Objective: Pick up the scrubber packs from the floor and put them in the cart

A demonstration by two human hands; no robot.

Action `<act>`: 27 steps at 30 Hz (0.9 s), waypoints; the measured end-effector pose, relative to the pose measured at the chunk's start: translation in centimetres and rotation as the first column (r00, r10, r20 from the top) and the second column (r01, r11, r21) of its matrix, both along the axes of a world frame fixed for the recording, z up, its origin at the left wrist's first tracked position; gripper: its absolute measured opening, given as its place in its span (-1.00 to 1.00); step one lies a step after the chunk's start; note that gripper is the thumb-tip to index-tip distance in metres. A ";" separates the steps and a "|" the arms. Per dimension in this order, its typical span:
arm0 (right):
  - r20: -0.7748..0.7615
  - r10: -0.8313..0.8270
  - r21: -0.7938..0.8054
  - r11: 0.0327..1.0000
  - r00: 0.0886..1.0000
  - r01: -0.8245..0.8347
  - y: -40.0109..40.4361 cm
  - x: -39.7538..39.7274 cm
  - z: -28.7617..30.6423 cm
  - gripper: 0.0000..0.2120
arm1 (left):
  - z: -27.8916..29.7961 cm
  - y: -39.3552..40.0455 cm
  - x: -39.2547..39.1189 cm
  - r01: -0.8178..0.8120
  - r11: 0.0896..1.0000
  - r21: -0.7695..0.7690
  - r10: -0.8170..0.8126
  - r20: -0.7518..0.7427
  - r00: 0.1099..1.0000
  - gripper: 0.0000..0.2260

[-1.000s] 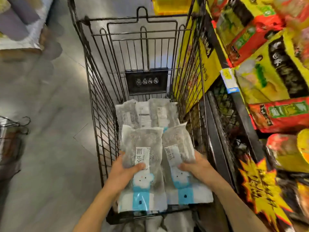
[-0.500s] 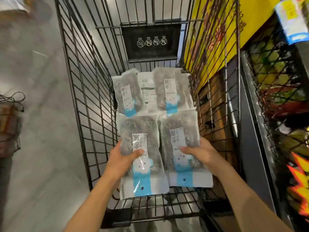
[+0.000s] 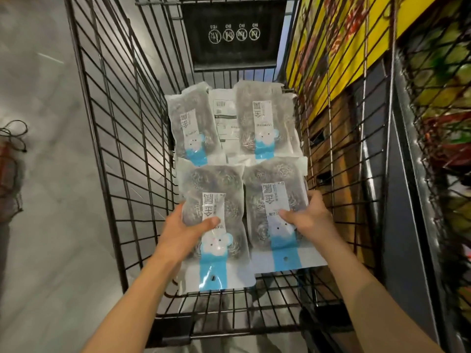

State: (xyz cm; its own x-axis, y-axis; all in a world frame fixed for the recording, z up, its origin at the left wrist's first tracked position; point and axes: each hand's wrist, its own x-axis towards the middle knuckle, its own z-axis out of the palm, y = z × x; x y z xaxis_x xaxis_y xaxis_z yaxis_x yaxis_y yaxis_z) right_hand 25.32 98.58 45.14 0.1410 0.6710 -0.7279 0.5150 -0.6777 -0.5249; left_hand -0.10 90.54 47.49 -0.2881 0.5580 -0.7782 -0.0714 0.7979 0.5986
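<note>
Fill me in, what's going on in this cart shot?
A person is loading scrubber packs into a wire shopping cart. The left hand grips one pack and the right hand grips another, side by side low in the cart's near end. More packs lie at the far end, two face up. Store shelving stands on the right.

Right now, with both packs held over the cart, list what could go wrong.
1. The left hand holds its pack near the cart's near edge; let go there, it might tip out.
2. The wire floor has wide gaps; a corner could snag.
3. The right hand's pack may slide on the packs behind.
</note>
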 end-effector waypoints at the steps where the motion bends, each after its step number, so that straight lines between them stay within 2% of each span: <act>1: 0.066 0.049 0.048 0.997 0.997 -0.053 -0.3 -0.1 0.3 -0.39 | -0.3 -0.1 -0.1 0.007 1.000 -0.010 -0.007 -0.003 1.000 -0.53; 4: 0.176 0.148 0.193 0.964 0.973 -0.181 -1.4 -0.5 1.1 -0.33 | -1.0 -0.2 -0.4 0.019 0.999 -0.040 -0.020 -0.026 0.999 -0.51; 7: 0.243 0.219 0.260 0.924 0.945 -0.281 -2.3 -0.7 1.4 -0.33 | -1.4 0.0 -0.1 0.016 0.999 -0.043 -0.020 -0.103 0.994 -0.50; 10: 0.277 0.284 0.287 0.888 0.918 -0.361 -2.5 -0.6 1.5 -0.36 | -1.6 0.0 0.2 0.083 0.996 -0.020 -0.085 -0.244 0.966 -0.30; 12: 0.278 0.321 0.269 0.879 0.905 -0.394 -2.6 -0.7 1.9 -0.36 | -1.4 0.1 0.3 0.158 0.987 0.007 -0.145 -0.358 0.923 -0.16; 14: 0.288 0.350 0.261 0.867 0.891 -0.425 -2.7 -1.0 2.5 -0.37 | -0.3 0.4 0.3 0.262 0.965 0.013 -0.227 -0.456 0.860 -0.10; 18: 0.252 0.450 0.259 0.822 0.857 -0.507 -3.7 -1.2 5.2 -0.40 | 4.4 1.1 0.4 0.569 0.821 -0.039 -0.454 -0.648 0.611 -0.17; 22: 0.307 0.542 0.237 0.753 0.783 -0.614 -3.9 -1.3 10.5 -0.40 | 10.2 3.0 -0.8 0.810 0.572 -0.129 -0.630 -0.702 0.333 -0.28; 25: 0.397 0.579 0.252 0.677 0.712 -0.691 -3.4 -1.1 15.4 -0.39 | 15.3 4.3 -1.3 0.897 0.390 -0.208 -0.643 -0.759 0.103 -0.35; 27: 0.462 0.567 0.267 0.644 0.682 -0.717 -3.0 -1.0 18.9 -0.38 | 18.5 4.7 -1.3 0.918 0.305 -0.252 -0.603 -0.797 -0.018 -0.36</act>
